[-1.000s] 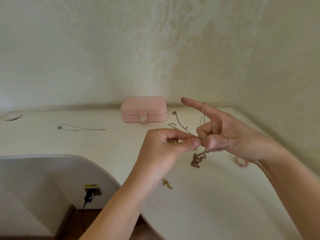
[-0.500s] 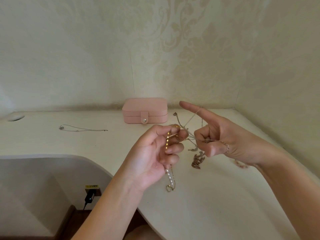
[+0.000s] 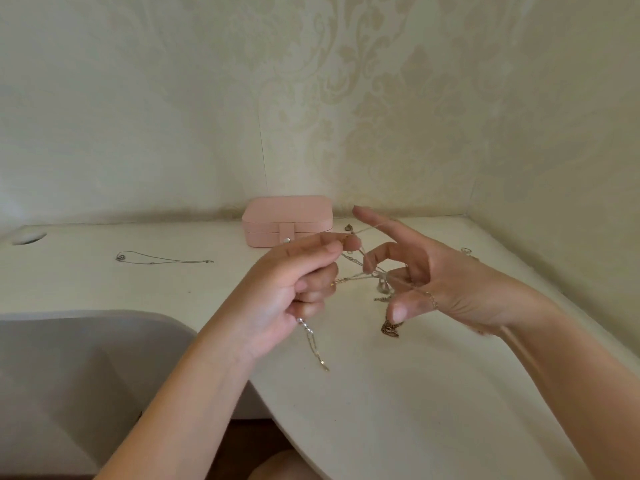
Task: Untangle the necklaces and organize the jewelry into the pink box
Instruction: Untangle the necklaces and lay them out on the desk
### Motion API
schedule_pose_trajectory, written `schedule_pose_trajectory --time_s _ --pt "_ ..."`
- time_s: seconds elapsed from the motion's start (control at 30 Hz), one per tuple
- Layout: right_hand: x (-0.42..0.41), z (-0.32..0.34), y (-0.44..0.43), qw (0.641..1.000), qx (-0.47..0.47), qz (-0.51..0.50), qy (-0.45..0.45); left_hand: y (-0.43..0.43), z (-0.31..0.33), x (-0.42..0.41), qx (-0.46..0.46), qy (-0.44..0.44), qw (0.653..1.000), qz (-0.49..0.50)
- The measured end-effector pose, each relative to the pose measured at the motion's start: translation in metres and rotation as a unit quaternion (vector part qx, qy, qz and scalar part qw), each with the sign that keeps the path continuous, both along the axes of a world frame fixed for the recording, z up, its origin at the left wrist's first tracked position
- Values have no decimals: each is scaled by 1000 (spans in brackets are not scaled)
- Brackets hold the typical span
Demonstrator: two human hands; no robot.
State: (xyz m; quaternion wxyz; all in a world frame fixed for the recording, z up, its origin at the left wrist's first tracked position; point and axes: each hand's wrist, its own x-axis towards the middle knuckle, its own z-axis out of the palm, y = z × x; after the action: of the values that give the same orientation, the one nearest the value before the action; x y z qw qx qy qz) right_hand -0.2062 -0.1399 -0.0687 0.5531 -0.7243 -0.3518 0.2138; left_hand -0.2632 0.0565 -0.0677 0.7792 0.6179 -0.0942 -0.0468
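1. Left hand point(image 3: 298, 282): the thumb and forefinger pinched a thin strand of the tangle point(image 3: 379, 282). The other fingers were curled toward the palm. A pearl strand point(image 3: 313, 344) hung from under them, down toward the table point(image 3: 415, 393).

2. Right hand point(image 3: 450, 278): the forefinger was straight and pointed away toward the left hand, with a thin strand crossing over it. The middle finger was hooked through further strands and the thumb pointed down. A dark pendant cluster point(image 3: 389, 329) hung just beneath the thumb; contact with the table could not be determined.

3. The tangle was stretched between the two hands, above the table.

4. Edges and room: the table's curved front edge passed under the left forearm. The wall point(image 3: 346, 98) stood beyond both hands, and the room corner lay beyond the right hand. Both hands were held apart from the wall and from the box point(image 3: 287, 216).

5. Count: one pink box, lid closed and clasp fastened, sat just beyond the left fingertips against the wall. One separate necklace point(image 3: 162, 259) lay flat, well to the left of the left hand. The number of chains in the tangle could not be determined.
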Motion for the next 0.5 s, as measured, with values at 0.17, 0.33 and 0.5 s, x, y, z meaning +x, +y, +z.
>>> schedule_pose_trajectory --time_s 0.17,0.33,0.5 --pt "-4 -5 2 975 -183 -61 -112 20 11 6 116 21 992 51" --pt "-3 -5 -2 961 -226 -74 -138 41 19 5 256 38 966 16" --pt "-5 3 -10 944 -269 -113 -155 56 18 5 388 84 916 -55"
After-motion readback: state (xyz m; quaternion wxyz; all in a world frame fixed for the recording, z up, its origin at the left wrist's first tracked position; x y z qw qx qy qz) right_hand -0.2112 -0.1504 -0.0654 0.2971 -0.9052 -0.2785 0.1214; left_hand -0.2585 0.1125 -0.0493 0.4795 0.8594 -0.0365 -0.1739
